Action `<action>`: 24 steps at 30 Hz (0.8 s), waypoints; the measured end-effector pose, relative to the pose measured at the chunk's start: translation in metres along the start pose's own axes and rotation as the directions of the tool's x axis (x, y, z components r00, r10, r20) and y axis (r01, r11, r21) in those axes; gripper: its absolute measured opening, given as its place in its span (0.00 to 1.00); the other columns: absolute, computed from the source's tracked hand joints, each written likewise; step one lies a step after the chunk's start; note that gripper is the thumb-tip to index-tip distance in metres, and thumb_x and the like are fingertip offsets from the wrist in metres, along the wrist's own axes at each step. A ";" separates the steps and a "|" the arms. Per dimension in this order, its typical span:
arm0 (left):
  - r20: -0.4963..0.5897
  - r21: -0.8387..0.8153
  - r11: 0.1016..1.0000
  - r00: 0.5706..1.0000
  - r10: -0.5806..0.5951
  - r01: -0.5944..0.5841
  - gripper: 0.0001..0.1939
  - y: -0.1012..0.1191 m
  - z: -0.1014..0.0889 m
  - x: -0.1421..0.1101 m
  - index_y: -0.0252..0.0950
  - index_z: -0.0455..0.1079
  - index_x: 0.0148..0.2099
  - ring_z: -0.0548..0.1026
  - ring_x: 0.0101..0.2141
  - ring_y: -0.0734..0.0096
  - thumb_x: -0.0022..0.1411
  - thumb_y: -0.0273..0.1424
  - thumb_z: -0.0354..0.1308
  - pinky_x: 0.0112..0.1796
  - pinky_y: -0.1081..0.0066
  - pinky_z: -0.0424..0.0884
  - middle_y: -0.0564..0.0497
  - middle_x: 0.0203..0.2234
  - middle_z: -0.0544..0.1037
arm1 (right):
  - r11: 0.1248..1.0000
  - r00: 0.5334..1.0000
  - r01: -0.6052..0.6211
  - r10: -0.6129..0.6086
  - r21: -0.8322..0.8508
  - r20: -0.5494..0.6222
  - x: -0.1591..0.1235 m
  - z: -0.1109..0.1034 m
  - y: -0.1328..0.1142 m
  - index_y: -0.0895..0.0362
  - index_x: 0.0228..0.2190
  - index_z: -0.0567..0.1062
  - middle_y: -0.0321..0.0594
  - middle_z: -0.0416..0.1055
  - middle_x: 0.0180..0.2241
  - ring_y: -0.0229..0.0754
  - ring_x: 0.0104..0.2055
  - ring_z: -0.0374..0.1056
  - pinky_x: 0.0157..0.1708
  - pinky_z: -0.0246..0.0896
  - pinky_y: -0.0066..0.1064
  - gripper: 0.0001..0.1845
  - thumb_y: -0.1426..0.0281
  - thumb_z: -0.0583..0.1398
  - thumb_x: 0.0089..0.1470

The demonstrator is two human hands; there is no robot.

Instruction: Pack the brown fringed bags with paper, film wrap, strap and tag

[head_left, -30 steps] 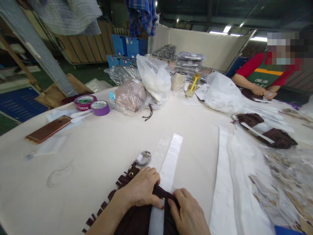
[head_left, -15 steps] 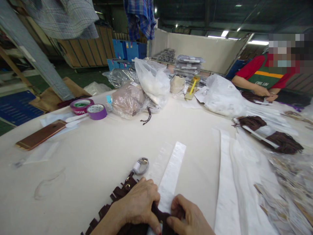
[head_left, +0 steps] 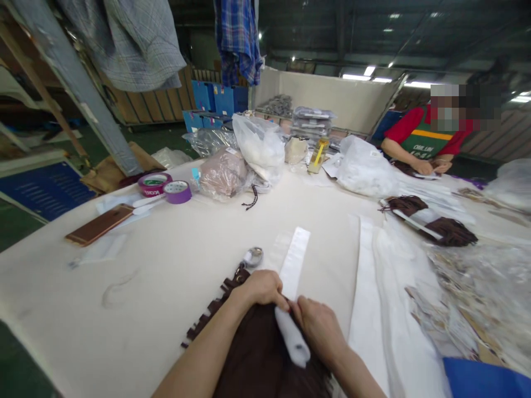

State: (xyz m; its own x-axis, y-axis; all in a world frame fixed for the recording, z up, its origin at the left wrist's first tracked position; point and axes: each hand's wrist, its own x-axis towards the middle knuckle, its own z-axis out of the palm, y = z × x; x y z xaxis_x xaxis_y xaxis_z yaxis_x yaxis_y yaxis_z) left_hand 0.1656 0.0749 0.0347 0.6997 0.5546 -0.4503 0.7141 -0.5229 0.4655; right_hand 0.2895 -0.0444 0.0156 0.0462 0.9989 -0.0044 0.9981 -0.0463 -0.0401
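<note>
A dark brown fringed piece (head_left: 253, 354) lies at the near table edge under my arms. My left hand (head_left: 263, 288) presses its top edge with fingers curled and pinching. My right hand (head_left: 317, 326) is closed beside it, pinching the same edge. A long white strip (head_left: 294, 260) runs from between my hands out across the table, and its near end (head_left: 292, 342) lies rolled on the brown piece. A metal clasp (head_left: 252, 257) sticks out beyond the fringe.
A phone (head_left: 99, 224) and two purple tape rolls (head_left: 166, 188) lie at the left. Filled plastic bags (head_left: 257, 149) stand at the back. White sheets (head_left: 373, 298) and more brown fringed pieces (head_left: 431, 224) lie at the right, where another person (head_left: 423, 146) works.
The camera has pulled back, so more of the brown piece and my forearms show. The near end of the white strip now lies rolled up on the brown piece.
</note>
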 end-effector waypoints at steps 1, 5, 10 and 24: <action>-0.013 -0.005 1.000 1.000 -0.005 0.005 0.18 0.002 -0.004 0.008 0.37 0.76 0.30 0.70 0.24 0.71 0.44 0.47 0.62 0.21 0.76 0.55 0.53 0.19 0.74 | 1.000 1.000 -0.014 0.014 0.000 -0.009 0.010 -0.008 0.006 0.56 0.24 0.70 0.37 0.71 0.20 0.42 0.23 0.69 0.22 0.50 0.29 0.13 0.66 0.53 0.57; -0.043 -0.014 1.000 0.999 -0.017 0.016 0.19 0.004 -0.017 0.036 0.34 0.75 0.31 0.69 0.25 0.72 0.47 0.47 0.60 0.23 0.75 0.57 0.52 0.20 0.73 | 0.991 0.985 -0.131 0.132 0.009 -0.108 0.023 -0.042 0.024 0.60 0.30 0.71 0.47 0.72 0.31 0.48 0.35 0.69 0.32 0.56 0.34 0.12 0.67 0.51 0.58; -0.074 -0.016 1.000 0.997 0.015 -0.017 0.22 -0.001 -0.019 0.047 0.33 0.74 0.29 0.69 0.25 0.70 0.47 0.49 0.59 0.24 0.75 0.58 0.52 0.20 0.72 | 0.963 0.900 0.172 -0.068 0.208 -0.430 -0.046 -0.058 -0.004 0.59 0.37 0.69 0.45 0.70 0.37 0.42 0.42 0.65 0.43 0.56 0.35 0.12 0.69 0.48 0.59; -0.531 0.236 0.941 0.779 0.333 -0.241 0.18 0.017 0.010 -0.046 0.29 0.61 0.50 0.58 0.54 0.61 0.58 0.29 0.54 0.53 0.62 0.55 0.40 0.51 0.65 | 0.938 0.895 0.339 -0.298 0.075 -0.331 -0.108 0.003 -0.019 0.48 0.53 0.63 0.48 0.55 0.57 0.49 0.57 0.53 0.50 0.56 0.47 0.22 0.67 0.52 0.56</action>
State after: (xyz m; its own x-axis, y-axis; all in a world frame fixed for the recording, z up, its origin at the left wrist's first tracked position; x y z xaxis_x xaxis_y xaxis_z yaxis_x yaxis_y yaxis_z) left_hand 0.1454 0.0337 0.0554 0.7709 0.6018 0.2085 0.5087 -0.7788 0.3670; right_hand 0.2654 -0.1512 0.0141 -0.2424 0.9091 0.3387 0.9485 0.2955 -0.1142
